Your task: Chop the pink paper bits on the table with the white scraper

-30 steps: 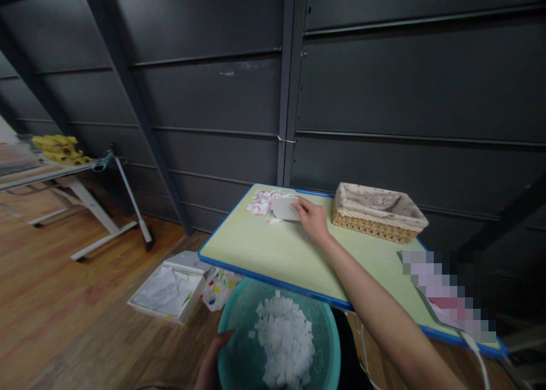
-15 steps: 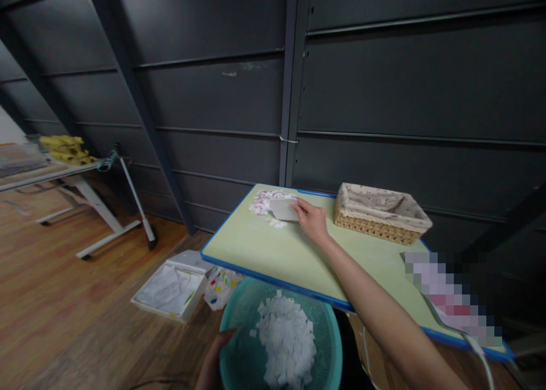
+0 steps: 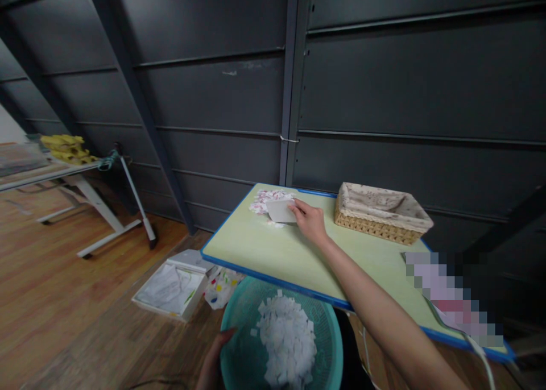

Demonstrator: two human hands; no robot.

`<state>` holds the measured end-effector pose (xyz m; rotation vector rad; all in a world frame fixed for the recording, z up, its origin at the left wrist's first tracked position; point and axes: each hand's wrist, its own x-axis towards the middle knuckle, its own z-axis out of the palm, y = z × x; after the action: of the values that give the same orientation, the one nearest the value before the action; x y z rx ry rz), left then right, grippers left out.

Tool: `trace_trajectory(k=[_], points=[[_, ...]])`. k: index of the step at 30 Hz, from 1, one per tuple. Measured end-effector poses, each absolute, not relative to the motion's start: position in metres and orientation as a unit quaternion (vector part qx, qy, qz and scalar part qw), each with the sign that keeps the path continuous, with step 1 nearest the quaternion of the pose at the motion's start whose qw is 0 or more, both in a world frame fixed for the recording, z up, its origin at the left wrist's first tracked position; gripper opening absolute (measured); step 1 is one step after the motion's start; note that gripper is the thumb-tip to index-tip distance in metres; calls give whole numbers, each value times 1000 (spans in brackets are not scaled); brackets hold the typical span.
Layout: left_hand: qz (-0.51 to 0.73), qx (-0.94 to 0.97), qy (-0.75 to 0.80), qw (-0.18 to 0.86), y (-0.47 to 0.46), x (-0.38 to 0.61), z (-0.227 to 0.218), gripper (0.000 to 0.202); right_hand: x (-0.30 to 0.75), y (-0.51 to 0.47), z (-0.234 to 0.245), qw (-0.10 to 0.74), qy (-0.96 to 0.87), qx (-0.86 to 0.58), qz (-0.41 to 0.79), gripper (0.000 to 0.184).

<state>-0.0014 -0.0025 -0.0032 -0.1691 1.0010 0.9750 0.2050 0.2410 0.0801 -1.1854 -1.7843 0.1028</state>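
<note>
My right hand [image 3: 310, 220] reaches across the green table [image 3: 273, 252] with a white card [image 3: 280, 211] pinched in its fingers. The card stands on the table against a small pile of paper scraps [image 3: 267, 199] at the far left corner. Below the table's near edge, my left hand [image 3: 213, 362] grips the rim of a teal basin [image 3: 239, 336]. A heap of white paper pieces [image 3: 285, 341] fills that basin.
A wicker basket [image 3: 381, 211] with a cloth lining stands at the table's far right. A white cable [image 3: 478, 353] runs off the near right corner. On the wooden floor lie a flat white box [image 3: 170, 287] and a spotted bag [image 3: 219, 287]. Another table [image 3: 51, 171] stands at far left.
The card in my right hand has slid a little left and toward me, and the scrap pile has shifted with it. The basin and my left hand stay put.
</note>
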Motion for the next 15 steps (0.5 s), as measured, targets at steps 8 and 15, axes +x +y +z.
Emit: trace_trajectory(k=[8,15], points=[[482,-44,461,744,-8,6,6,69,213,235,95,491,-710,-501,60,31],[472,-55,451,756,-2,1,-4,68,216,235,97,499,-687,-527,35,31]])
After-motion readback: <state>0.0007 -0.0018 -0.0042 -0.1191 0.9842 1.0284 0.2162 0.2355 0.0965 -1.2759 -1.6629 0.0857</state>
